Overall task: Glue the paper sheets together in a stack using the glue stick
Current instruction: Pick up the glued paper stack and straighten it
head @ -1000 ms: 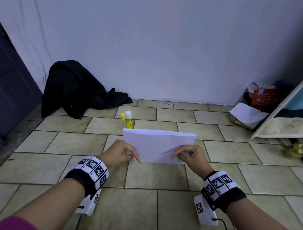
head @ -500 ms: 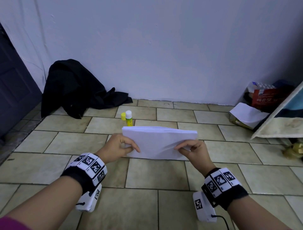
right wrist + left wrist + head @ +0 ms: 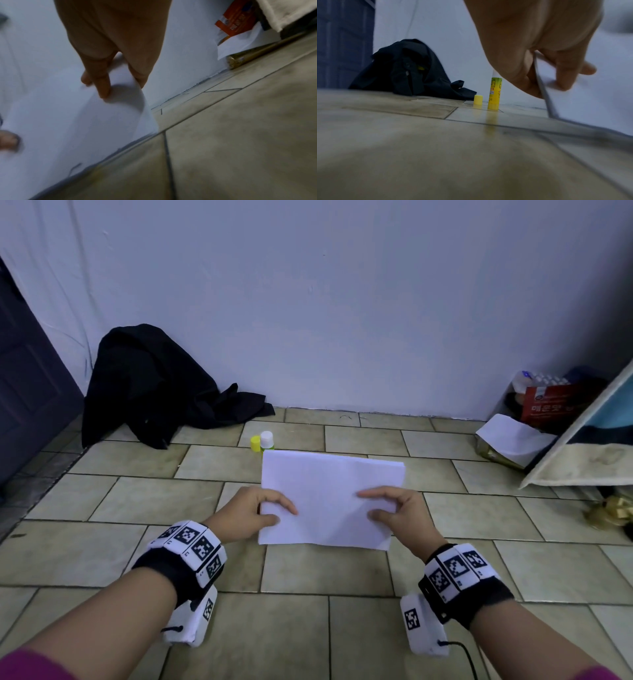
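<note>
Paper sheets (image 3: 329, 501) at frame centre, pinched at either side by left hand (image 3: 248, 517) and right hand (image 3: 399, 513), seem mid-squaring; next, likely reaching the uncapped glue stick (image 3: 267, 441) just above

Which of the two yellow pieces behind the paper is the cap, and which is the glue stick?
The short all-yellow cap stands left; the taller glue stick with the label is right.

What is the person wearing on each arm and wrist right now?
Both forearms are bare. The left hand and right hand wear no gloves. Each wrist carries a black band ringed with white tiles printed with black square markers, and a white camera block hangs beneath. A black cable leaves the right block. Magenta sleeve cuffs show at the frame's bottom corners.
</note>
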The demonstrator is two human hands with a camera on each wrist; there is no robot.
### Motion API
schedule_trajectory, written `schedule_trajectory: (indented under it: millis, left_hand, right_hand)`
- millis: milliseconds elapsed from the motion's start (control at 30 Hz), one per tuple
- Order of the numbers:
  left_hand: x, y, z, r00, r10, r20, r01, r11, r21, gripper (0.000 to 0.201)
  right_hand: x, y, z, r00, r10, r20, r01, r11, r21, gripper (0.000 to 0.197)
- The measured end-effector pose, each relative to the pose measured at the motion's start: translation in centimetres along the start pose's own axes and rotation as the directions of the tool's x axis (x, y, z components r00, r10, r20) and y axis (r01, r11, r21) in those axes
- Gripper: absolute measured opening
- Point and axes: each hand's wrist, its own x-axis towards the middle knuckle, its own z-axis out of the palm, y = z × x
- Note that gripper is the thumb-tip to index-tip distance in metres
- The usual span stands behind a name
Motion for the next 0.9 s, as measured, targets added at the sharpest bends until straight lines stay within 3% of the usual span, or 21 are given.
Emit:
schedule_trajectory:
  millis: [167,433,600,767,900]
  left_hand:
    - [0.0,0.6,-0.9,0.992,-0.109,0.066,0.124,0.947,-0.295,0.034]
    - [-0.7,-0.1,-1.0,0.979,-0.136,0.151,0.182,0.918,-0.352,0.033]
    - [-0.9,-0.3,-1.0,0.983,-0.090,0.157,0.138,0.935,-0.328,0.038]
    - [-0.7,-0.7,-0.9,0.997,0.018,-0.080,-0.027,0.994,-0.111,0.051]
    - [-1.2,-1.2,-0.9,0.997,0.053,-0.056,-0.056,0.996,-0.063,0.045]
  right_hand:
    - [0.5,-0.9,-0.7,0.987,0.144,0.075,-0.156,0.970,0.186,0.047]
    - [0.2,-1.1,-0.2,0.970,0.214,0.116,-0.234,0.949,0.209,0.045]
    - [0.0,-0.9,0.0,0.985,0.144,0.098,-0.161,0.967,0.197,0.045]
    - [0.2,-0.3,0.4,0.998,-0.062,-0.021,0.063,0.993,0.101,0.054]
    - [-0.4,-0.2,0.6,0.996,-0.087,-0.002,0.087,0.994,-0.060,0.040]
